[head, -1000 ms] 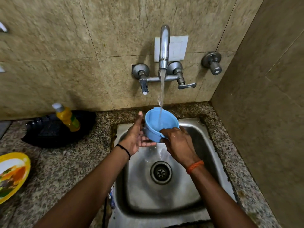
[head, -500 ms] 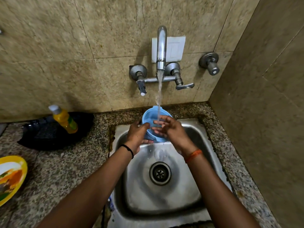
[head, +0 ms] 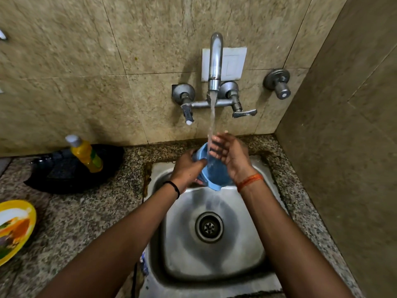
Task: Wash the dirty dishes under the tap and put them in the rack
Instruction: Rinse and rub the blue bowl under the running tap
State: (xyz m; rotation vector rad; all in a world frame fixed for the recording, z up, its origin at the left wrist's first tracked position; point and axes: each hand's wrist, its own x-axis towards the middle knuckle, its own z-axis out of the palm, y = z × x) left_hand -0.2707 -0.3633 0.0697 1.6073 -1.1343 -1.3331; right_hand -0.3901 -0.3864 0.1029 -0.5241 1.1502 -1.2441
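A blue plastic cup (head: 213, 173) is held over the steel sink (head: 214, 263), tilted with its handle pointing down toward me. My left hand (head: 186, 168) grips its left side. My right hand (head: 228, 154) rests against its right side and upper edge, fingers spread under the running stream from the wall tap (head: 215, 61). Water runs over my right fingers and down the cup. Much of the cup is hidden between my hands.
A yellow dish-soap bottle (head: 86, 154) stands in a black tray (head: 64, 175) on the granite counter at left. A yellow plate with food remains (head: 15, 229) lies at the far left edge. A tiled side wall (head: 348, 168) closes in the right side. No rack is in view.
The cup has been turned from mouth-up under the stream to tilted, handle down. My right hand rose from the cup's front rim to its upper right side, into the water.
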